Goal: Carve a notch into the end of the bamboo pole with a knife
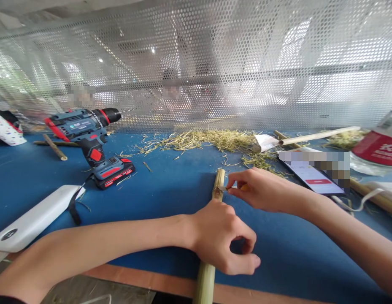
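The left hand [223, 234] is resting over a pale green stick [206, 278] that is lying on the blue surface [170, 196], pointing away from the person; thumb and forefinger are curling into a loose ring, and whether the hidden fingers are gripping cannot be told. The right hand [260, 189] is pinching a small yellow-handled knife [244, 187], its blade meeting the stick near the far end. Shavings [208, 140] are lying beyond, a cordless drill [83, 125] is standing leftward, and a phone [312, 175] is lying rightward.
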`<state>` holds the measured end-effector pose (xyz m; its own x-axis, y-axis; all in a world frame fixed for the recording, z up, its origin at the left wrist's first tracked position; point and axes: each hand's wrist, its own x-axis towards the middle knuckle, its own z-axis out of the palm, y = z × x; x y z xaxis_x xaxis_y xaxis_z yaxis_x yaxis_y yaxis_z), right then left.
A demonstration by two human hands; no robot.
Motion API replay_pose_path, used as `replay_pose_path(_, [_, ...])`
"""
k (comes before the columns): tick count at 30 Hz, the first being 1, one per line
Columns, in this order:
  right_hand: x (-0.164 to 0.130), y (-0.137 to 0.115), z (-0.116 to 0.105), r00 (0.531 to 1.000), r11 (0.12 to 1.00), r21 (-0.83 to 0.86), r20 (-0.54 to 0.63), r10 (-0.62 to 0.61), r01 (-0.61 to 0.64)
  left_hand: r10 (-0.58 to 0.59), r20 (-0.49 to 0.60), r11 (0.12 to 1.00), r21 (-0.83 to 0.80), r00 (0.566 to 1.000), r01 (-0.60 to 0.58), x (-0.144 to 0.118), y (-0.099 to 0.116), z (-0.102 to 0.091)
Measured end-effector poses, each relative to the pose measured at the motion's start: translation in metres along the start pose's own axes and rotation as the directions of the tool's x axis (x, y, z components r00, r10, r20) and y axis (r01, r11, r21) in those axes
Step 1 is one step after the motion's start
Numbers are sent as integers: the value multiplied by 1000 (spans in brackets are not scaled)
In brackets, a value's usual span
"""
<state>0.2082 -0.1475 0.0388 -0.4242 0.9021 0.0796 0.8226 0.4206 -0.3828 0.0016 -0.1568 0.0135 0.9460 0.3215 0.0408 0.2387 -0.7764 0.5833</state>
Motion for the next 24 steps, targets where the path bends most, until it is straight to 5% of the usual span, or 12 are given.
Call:
replay_pose_path(15, [-11,7,5,984,941,-320,-99,-146,108,-4,-20,1000,-19,1000,3,1,1,0])
replay_pose_path(19, [-9,11,-1,986,991,-123,-154,-63,44,-14,-7,1000,-11,1000,14,1,2,0])
replay_pose_path(24, [-2,14,6,999,956,290,3,-44,42,-24,14,1000,2,1000,24,0,3,-2])
